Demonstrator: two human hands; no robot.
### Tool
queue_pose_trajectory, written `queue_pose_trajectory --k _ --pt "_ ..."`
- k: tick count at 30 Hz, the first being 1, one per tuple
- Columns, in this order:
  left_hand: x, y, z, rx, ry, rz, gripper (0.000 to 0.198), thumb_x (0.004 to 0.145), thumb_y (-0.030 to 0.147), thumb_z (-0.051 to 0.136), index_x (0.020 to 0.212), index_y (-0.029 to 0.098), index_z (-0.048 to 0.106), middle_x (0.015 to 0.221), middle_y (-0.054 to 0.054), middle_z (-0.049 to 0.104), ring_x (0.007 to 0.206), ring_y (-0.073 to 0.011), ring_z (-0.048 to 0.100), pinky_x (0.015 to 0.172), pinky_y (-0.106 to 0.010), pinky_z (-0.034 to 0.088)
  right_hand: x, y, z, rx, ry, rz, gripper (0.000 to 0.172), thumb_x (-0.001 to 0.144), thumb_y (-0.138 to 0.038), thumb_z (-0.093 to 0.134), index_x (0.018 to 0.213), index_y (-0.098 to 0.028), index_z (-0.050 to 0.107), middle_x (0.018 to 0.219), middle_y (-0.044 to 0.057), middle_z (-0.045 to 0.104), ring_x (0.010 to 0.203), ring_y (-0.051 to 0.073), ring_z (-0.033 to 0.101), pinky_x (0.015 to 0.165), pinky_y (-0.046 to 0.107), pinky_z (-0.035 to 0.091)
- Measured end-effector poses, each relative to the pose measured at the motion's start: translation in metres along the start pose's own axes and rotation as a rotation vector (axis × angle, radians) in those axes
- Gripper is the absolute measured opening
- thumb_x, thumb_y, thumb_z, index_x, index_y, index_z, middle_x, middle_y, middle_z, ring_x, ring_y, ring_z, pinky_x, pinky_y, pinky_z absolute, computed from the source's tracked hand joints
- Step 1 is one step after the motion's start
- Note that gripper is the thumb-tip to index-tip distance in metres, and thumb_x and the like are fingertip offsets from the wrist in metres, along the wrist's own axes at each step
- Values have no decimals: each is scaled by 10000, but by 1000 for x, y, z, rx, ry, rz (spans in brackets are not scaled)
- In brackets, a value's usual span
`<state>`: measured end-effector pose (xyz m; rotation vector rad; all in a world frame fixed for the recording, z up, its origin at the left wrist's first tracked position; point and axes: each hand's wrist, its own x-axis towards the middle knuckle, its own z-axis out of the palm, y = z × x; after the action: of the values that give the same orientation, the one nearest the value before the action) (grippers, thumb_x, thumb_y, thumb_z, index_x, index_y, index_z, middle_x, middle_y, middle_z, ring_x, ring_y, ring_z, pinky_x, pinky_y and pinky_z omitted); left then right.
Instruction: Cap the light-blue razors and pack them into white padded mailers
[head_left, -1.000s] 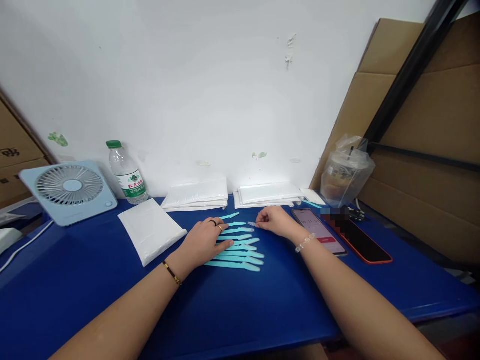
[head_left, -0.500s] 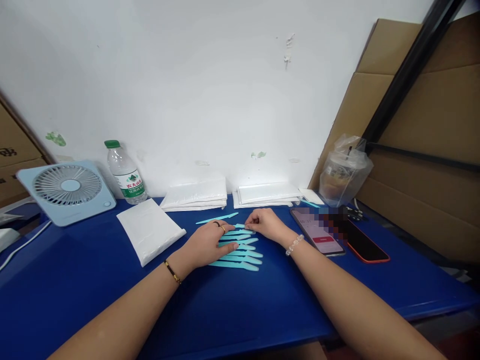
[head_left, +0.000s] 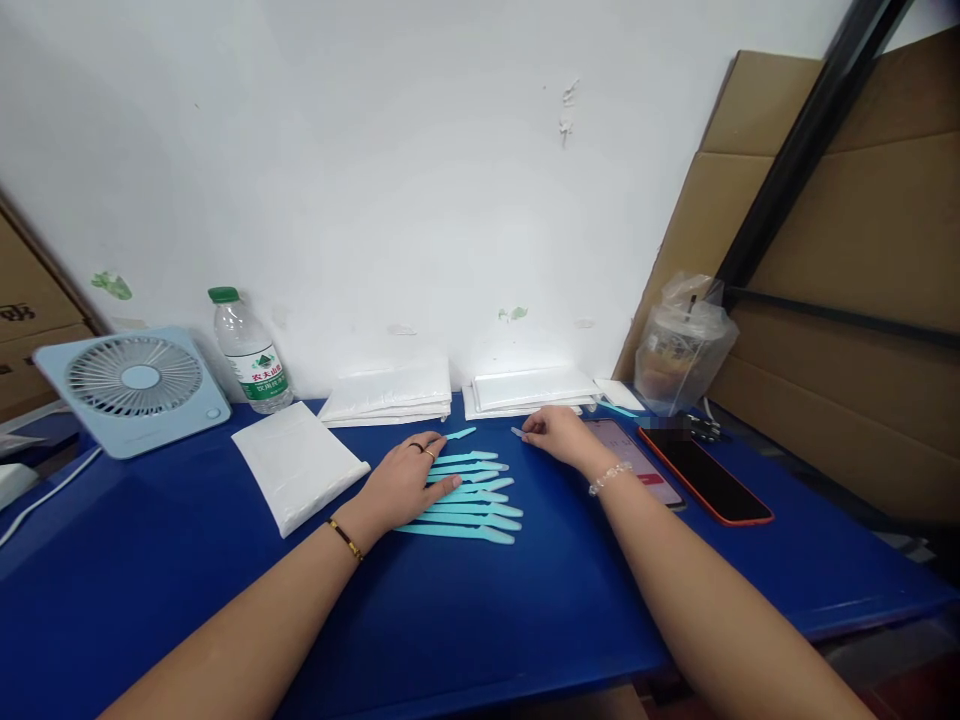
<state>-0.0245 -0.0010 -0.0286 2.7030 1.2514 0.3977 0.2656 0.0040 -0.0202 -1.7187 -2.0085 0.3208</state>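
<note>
Several light teal eyebrow razors (head_left: 487, 508) lie side by side in a row on the blue table, blade ends to the right. My left hand (head_left: 409, 478) rests over their handles, fingers stretched out and thumb apart. Its fingertips reach the handle of the farthest razor (head_left: 461, 433), which lies a little beyond the row. To the right of that razor, my right hand (head_left: 559, 436) is closed in a pinch on a small translucent blade cap (head_left: 518, 432), just above the table. The left ends of most handles are hidden under my left hand.
White packets (head_left: 386, 392) and more white packets (head_left: 532, 388) lie along the wall. A folded white packet (head_left: 298, 468) is at left, near a water bottle (head_left: 253, 360) and a blue fan (head_left: 139, 385). Phones (head_left: 709, 475) and a bagged drink cup (head_left: 679, 345) stand right.
My right hand has moved right and slightly away from the row, with the small cap in its fingers. My left hand has shifted slightly left, its fingers now at the farthest razor.
</note>
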Motion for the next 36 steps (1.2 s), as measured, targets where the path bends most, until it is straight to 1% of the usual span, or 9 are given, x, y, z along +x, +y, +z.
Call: queue_pose_trajectory --k 5,9,13,17,25,29,31,34,36 --pt "-2 5 -5 -36 -39 34 709 846 654 309 1357 171 406 1386 -105 415 1249 -274 399 1013 -360 353 0 -6 7 76 -62 -113 156 760 -191 544 755 -178 699 769 26 692 684 140 602 630 229 430" --pt "-2 7 -7 -53 -68 58 695 849 647 319 1363 184 395 1393 -100 403 1251 -264 395 1015 -353 351 0 -3 8 187 -148 -97 161 760 -263 564 774 -173 697 727 16 680 645 134 588 596 228 424" --pt "-3 7 -5 -66 -91 83 701 845 650 330 1375 194 372 1402 -93 388 1260 -256 382 1024 -349 343 2 2 12 221 -108 -72 202 731 -332 616 815 -170 703 703 21 672 610 134 576 562 232 414" --pt "-3 5 -2 -84 -97 88 703 841 651 340 1384 204 355 1414 -91 372 1272 -258 367 1031 -351 334 2 0 15 223 -104 -106 148 724 -290 629 767 -173 711 688 17 672 606 129 579 562 224 414" --pt "-3 4 -3 -127 -150 95 727 833 659 345 1406 214 311 1453 -78 309 1291 -262 342 1051 -344 313 4 -21 26 159 6 -171 120 746 -239 622 779 -182 722 738 25 666 641 127 577 584 218 418" --pt "-4 5 -6 -157 -232 81 813 795 693 380 1439 224 223 1502 -68 199 1315 -280 308 1054 -339 310 3 -32 32 167 -13 -173 105 746 -214 625 772 -176 719 694 16 667 611 120 578 570 213 413" --pt "-5 6 -8 -168 -261 78 840 782 703 391 1443 217 214 1509 -73 173 1310 -284 319 1053 -332 311 3 -38 33 159 -28 -163 104 747 -196 623 774 -171 720 686 15 671 615 123 583 574 215 413" --pt "-5 7 -10 -172 -278 66 867 765 715 405 1442 208 217 1504 -83 181 1293 -286 346 1044 -331 322 -1 -44 31 116 -44 -163 142 781 -218 589 786 -165 721 750 37 670 670 137 593 610 231 425" --pt "-6 7 -12 -157 -272 69 928 720 731 458 1444 206 208 1499 -91 190 1297 -302 332 1044 -349 320 -6 -49 25 85 -46 -193 221 797 -321 584 896 -169 711 903 72 657 817 176 595 698 264 442"
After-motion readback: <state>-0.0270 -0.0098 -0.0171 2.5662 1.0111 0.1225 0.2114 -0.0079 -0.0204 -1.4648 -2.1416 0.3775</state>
